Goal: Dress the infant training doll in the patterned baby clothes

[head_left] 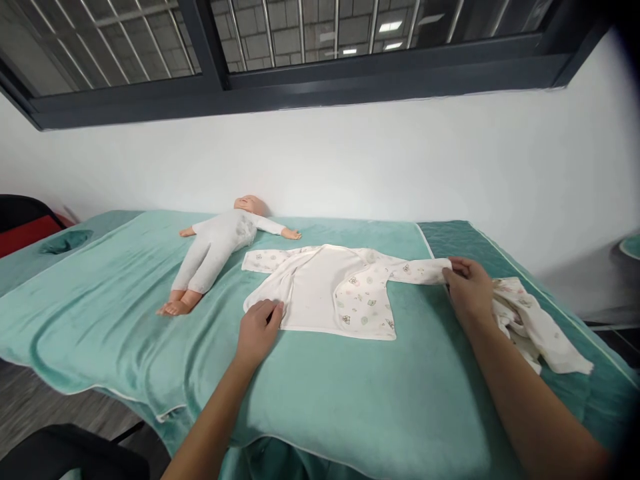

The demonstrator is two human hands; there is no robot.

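A white baby shirt (314, 288) with a small animal print lies spread on the green blanket (380, 393), its front open and both sleeves out to the sides. My right hand (469, 288) pinches the cuff of the right-hand sleeve. At the lower left corner of the shirt, my left hand (259, 330) has its fingers closed on the hem; the fingertips are partly hidden. Left of the shirt, a baby doll (220, 240) in a white bodysuit lies on its back with its arms spread and its head toward the wall.
Crumpled printed baby clothes (537, 327) lie beyond my right forearm, on a darker green cover (450, 233). A white wall (350, 167) with a barred window (320, 40) rises behind. A black chair (70, 453) stands at the lower left.
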